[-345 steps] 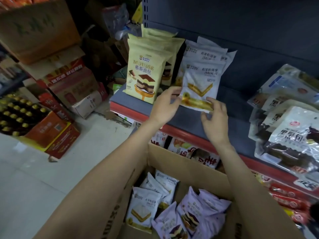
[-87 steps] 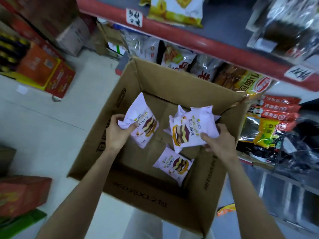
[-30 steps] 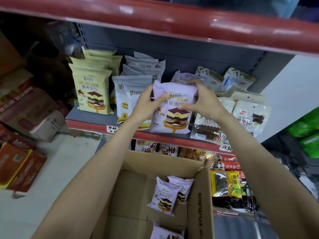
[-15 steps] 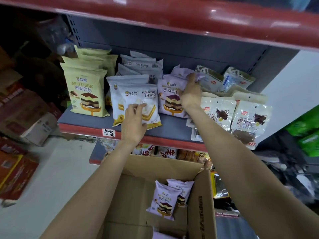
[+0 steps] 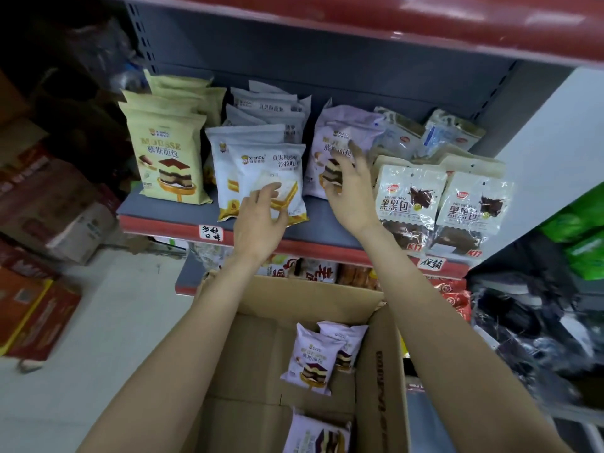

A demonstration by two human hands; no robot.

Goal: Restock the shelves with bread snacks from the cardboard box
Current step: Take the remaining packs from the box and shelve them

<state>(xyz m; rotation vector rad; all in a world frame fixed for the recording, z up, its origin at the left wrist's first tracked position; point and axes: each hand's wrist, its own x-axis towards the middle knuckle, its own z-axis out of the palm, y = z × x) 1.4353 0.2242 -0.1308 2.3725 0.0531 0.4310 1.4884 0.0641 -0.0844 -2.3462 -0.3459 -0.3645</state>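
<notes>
On the shelf [image 5: 183, 209], both hands spread, left hand [image 5: 260, 220] touching white packet [image 5: 261, 178].

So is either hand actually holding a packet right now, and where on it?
Neither grips one. The left hand rests fingertips on the front of the white sandwich bread packet; the right hand is open against the purple mousse bread packet.

Both hands at the stocked grey shelf [image 5: 163, 207], above the open cardboard box [image 5: 379, 371].
Left hand [image 5: 258, 220] touches a white packet [image 5: 258, 168]; right hand [image 5: 351, 184], fingers spread, fronts a lilac packet [image 5: 340, 125]; three lilac packets lie in the box.
</notes>
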